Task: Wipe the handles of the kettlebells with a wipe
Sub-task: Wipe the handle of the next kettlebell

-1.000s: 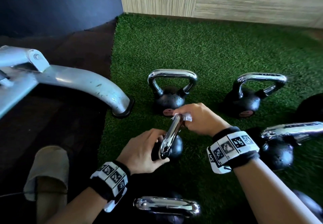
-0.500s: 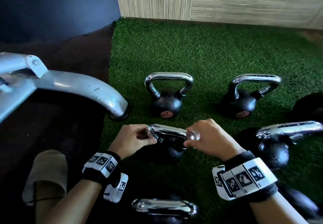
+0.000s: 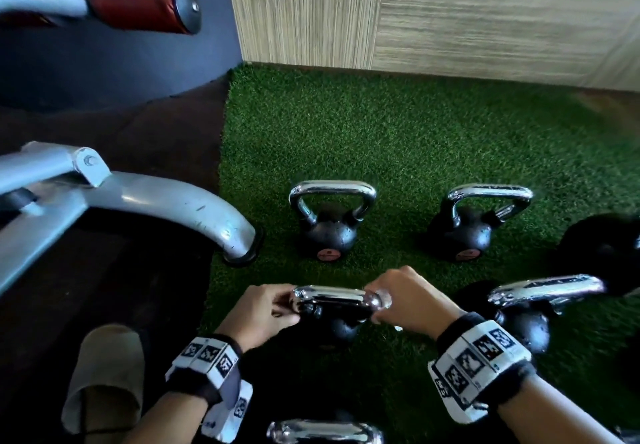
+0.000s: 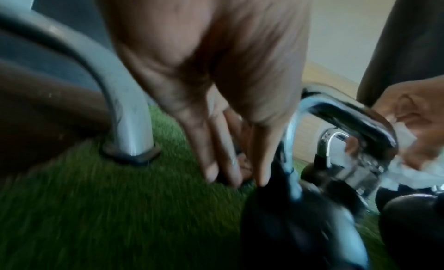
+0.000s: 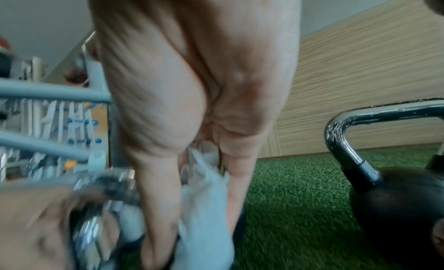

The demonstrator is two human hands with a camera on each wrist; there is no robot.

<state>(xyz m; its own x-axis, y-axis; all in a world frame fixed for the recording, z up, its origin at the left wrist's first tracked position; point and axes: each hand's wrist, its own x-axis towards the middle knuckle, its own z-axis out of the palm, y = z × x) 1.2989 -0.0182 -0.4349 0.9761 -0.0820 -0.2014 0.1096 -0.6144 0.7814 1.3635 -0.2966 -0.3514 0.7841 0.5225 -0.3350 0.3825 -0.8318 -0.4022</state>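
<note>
Fingers of the right hand (image 3: 412, 300) pinch the white wipe (image 5: 206, 207) round the right end of the handle (image 3: 334, 297), whose bar runs sideways toward the left hand (image 3: 263, 315), its nearly straight fingers steadying the kettlebell (image 3: 337, 327) on the green mat (image 3: 381, 152), so the stroke likely goes leftward.

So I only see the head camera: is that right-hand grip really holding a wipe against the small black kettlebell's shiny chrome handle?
Observer: Yes. The right wrist camera shows a crumpled white wipe pinched in the right-hand grip, at the end of the chrome handle.
Visitor: And the left-hand grip?
Observer: The left wrist camera shows its fingers fairly straight, pointing down beside the handle's upright post; blur hides whether they pinch it.
</note>
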